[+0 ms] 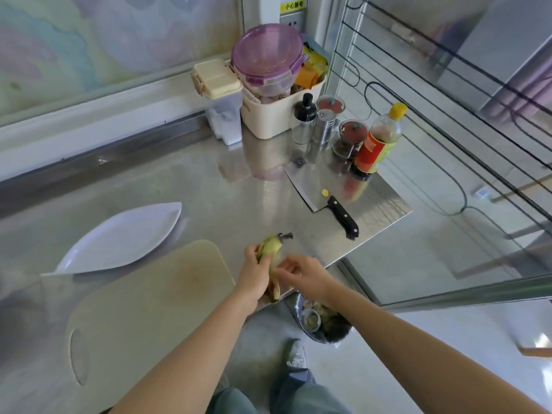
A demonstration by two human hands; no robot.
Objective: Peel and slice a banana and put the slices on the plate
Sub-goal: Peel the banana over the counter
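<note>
A small yellow-green banana (272, 245) with a dark stem is held over the steel counter's front edge. My left hand (254, 276) grips its lower half, and a strip of peel hangs down below that hand. My right hand (303, 274) pinches the peel at the banana's right side. A white leaf-shaped plate (119, 239) lies at the left with nothing on it. In front of it lies a cream cutting board (143, 309), bare. A cleaver (319, 189) with a black handle rests on the counter at the right.
At the back stand a cream basket (268, 115) with a purple-lidded container, a clear canister, spice jars, a shaker and a sauce bottle (378, 138). A metal bin (321, 322) with scraps sits on the floor below the counter's corner. A wire rack rises at the right.
</note>
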